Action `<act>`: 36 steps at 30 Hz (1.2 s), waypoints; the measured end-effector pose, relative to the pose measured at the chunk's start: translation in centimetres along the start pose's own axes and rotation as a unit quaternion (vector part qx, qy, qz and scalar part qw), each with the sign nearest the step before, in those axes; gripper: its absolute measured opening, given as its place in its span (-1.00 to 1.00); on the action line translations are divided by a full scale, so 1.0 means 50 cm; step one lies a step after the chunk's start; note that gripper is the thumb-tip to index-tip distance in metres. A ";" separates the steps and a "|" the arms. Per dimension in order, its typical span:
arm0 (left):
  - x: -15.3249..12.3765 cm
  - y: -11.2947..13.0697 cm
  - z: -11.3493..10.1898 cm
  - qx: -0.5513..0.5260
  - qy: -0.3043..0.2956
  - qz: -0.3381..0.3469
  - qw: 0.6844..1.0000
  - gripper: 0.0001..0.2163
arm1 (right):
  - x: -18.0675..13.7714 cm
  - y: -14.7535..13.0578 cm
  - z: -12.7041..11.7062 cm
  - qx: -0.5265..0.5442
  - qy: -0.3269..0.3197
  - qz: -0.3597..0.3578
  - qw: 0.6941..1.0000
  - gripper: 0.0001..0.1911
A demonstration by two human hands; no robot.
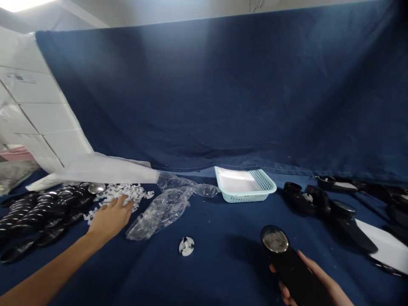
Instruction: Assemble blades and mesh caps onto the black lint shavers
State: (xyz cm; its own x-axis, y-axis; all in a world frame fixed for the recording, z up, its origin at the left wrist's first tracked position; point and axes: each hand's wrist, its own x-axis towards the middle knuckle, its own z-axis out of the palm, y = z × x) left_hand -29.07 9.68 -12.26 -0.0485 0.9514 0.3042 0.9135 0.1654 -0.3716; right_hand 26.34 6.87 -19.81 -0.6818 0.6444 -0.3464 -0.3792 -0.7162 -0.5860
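My left hand (111,216) reaches onto a pile of small white plastic parts (124,192), its fingers slightly apart and fingertips down among them. Whether it touches a particular piece is hidden. My right hand (314,272) is wrapped round the handle of a black fabric shaver (291,263), whose round perforated metal head faces up. Between the hands, a round white plastic part with cut-outs (186,246) lies on the blue cloth. Left of the pile are several glossy black rings (41,208) in rows, with a shiny metal disc (96,188) beside them.
Crumpled clear plastic bags (165,208) lie right of the pile. A light blue basket (247,197) with a white sheet inside stands at the back. Black device bodies (344,221) and a white sheet (384,244) lie at right. White boxes (47,114) rise at left; a blue curtain (223,93) hangs behind.
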 end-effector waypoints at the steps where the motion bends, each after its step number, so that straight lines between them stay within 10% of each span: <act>1: 0.003 -0.006 0.000 0.004 -0.003 -0.004 1.000 -0.78 | 0.002 0.000 -0.002 -0.002 -0.006 0.004 1.000 -0.30; 19: 0.131 0.039 0.030 -0.047 -0.020 0.020 0.998 -0.75 | 0.001 0.007 0.008 -0.029 0.022 -0.017 0.999 -0.29; 36: 0.061 0.028 -0.092 -0.184 0.111 -0.100 0.971 -0.66 | -0.026 0.007 0.084 -0.030 0.082 -0.076 0.993 -0.39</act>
State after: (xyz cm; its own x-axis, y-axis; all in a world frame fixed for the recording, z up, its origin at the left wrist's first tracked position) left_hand -26.07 11.62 -7.82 -0.1894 0.8237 0.5345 0.9793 0.1984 0.0413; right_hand 24.49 4.66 -16.49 -0.5060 0.7829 -0.3620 -0.4294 -0.5927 -0.6814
